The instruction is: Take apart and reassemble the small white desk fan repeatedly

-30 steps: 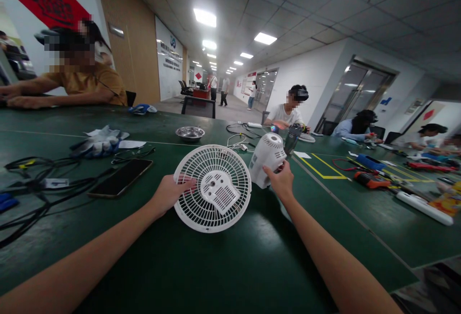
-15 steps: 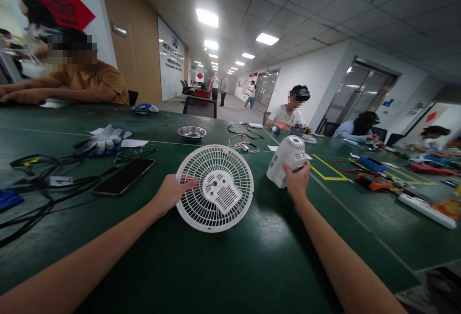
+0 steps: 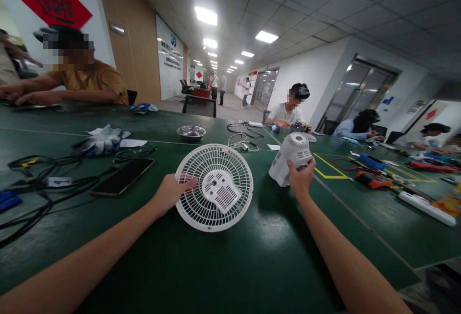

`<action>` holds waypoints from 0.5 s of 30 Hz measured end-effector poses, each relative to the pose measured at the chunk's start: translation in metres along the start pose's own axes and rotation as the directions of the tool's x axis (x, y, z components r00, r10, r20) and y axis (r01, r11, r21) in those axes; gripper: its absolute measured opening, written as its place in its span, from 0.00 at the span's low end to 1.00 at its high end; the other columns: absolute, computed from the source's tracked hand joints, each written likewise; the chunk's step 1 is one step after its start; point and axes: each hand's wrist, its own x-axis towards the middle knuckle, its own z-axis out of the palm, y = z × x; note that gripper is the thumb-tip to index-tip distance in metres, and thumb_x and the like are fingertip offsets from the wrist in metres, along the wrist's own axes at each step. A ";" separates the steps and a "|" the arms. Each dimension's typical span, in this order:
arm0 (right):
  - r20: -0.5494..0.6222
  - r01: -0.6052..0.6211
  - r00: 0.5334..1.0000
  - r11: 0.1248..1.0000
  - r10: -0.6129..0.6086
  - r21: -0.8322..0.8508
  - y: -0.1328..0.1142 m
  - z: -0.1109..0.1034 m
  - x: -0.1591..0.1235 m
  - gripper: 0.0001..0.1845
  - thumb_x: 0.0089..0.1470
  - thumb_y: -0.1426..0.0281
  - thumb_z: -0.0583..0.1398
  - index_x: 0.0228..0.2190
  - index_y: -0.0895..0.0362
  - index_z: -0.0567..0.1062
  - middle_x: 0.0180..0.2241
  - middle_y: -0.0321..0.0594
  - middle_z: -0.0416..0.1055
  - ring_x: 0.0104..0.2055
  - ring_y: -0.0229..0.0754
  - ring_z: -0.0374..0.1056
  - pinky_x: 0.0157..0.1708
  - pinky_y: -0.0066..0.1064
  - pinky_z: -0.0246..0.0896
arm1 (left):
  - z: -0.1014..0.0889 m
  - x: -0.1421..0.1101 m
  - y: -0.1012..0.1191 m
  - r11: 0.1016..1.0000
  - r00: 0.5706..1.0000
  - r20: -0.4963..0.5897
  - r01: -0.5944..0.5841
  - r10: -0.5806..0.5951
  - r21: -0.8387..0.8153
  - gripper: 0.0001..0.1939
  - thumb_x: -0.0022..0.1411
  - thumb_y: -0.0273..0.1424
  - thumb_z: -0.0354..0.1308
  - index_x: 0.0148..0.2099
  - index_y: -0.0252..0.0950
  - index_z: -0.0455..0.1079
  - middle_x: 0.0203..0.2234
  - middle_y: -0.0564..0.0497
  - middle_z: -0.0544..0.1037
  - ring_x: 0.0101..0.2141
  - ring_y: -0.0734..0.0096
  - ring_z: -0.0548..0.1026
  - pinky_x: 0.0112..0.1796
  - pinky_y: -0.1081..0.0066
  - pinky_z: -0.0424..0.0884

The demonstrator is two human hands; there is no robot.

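Round and white, a fan grille (image 3: 230, 167) with a slotted centre plate is tilted toward me above the green table (image 3: 216, 271). My left hand (image 3: 173, 192) grips its left rim, with the fingers behind the bars. To the right, my right hand (image 3: 301, 175) is wrapped round the side of a white plastic fan housing (image 3: 283, 164) with vent slots. The housing leans a little, its rounded vented end up. Whether its lower edge touches the table I cannot tell. Part of its right side is hidden by my fingers.
A phone (image 3: 123, 176), black cables (image 3: 46, 194) and grey gloves (image 3: 103, 141) lie on the left. Beyond the grille sit a metal bowl (image 3: 191, 132) and a white cord (image 3: 243, 142). An orange multimeter (image 3: 372, 180) and power strip (image 3: 427, 208) lie right. Other people sit around the table.
My right hand has shifted slightly to the right with the fan housing, which has turned a little. My left hand and the grille have hardly moved.
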 end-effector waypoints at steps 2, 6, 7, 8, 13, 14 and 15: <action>-0.056 0.058 0.997 0.998 -0.060 -0.034 -0.005 -0.003 -0.001 0.46 0.46 0.52 0.63 0.60 0.60 0.56 0.57 0.57 0.62 0.59 0.58 0.60 0.55 0.49 0.56 | 0.000 0.000 0.000 1.000 1.000 0.010 -0.020 0.020 -0.002 0.18 0.55 0.42 0.66 0.42 0.35 0.77 0.35 0.43 0.84 0.37 0.55 0.82 0.38 0.59 0.77; -0.099 0.184 0.977 0.982 -0.187 -0.039 -0.027 -0.008 -0.010 0.47 0.46 0.51 0.64 0.60 0.61 0.57 0.56 0.57 0.63 0.58 0.57 0.62 0.55 0.47 0.57 | 0.001 -0.001 0.000 1.000 1.000 0.006 -0.009 0.009 0.010 0.18 0.55 0.43 0.65 0.42 0.35 0.77 0.35 0.43 0.83 0.36 0.55 0.82 0.37 0.60 0.77; -0.059 0.204 0.977 0.979 -0.204 -0.019 -0.035 -0.008 -0.015 0.47 0.46 0.51 0.64 0.59 0.61 0.58 0.55 0.56 0.65 0.55 0.56 0.64 0.52 0.45 0.60 | 0.001 -0.001 0.000 1.000 1.000 -0.002 0.003 -0.003 0.018 0.17 0.55 0.43 0.65 0.42 0.35 0.77 0.35 0.43 0.83 0.37 0.55 0.82 0.37 0.60 0.77; 0.005 0.215 0.977 0.977 -0.215 0.005 -0.042 -0.007 -0.021 0.46 0.45 0.51 0.65 0.59 0.60 0.59 0.53 0.54 0.67 0.51 0.54 0.66 0.49 0.43 0.63 | 0.001 -0.001 0.001 1.000 1.000 -0.010 0.013 -0.012 0.026 0.17 0.55 0.42 0.65 0.41 0.35 0.77 0.35 0.43 0.83 0.37 0.55 0.82 0.37 0.60 0.77; 0.399 0.188 0.897 0.981 -0.187 0.039 -0.058 0.013 -0.058 0.41 0.44 0.52 0.67 0.54 0.60 0.66 0.44 0.49 0.74 0.38 0.49 0.70 0.40 0.39 0.67 | 0.001 0.001 0.002 0.999 1.000 -0.014 0.013 -0.012 0.044 0.17 0.54 0.42 0.66 0.40 0.35 0.78 0.35 0.44 0.84 0.37 0.55 0.82 0.37 0.61 0.77; 0.460 0.178 0.872 0.984 -0.170 0.026 -0.056 0.018 -0.064 0.40 0.45 0.52 0.67 0.54 0.60 0.66 0.44 0.49 0.75 0.38 0.49 0.71 0.40 0.40 0.67 | 0.001 0.001 0.002 0.999 1.000 -0.011 0.009 -0.008 0.041 0.17 0.54 0.42 0.66 0.40 0.35 0.78 0.35 0.44 0.84 0.36 0.56 0.82 0.37 0.61 0.77; 0.509 0.170 0.848 0.985 -0.147 0.001 -0.053 0.022 -0.068 0.40 0.45 0.52 0.66 0.54 0.60 0.67 0.43 0.49 0.76 0.38 0.50 0.72 0.41 0.40 0.67 | 0.000 0.002 0.001 0.999 1.000 -0.005 0.003 -0.003 0.035 0.16 0.54 0.42 0.66 0.40 0.35 0.78 0.35 0.44 0.84 0.36 0.56 0.82 0.38 0.61 0.77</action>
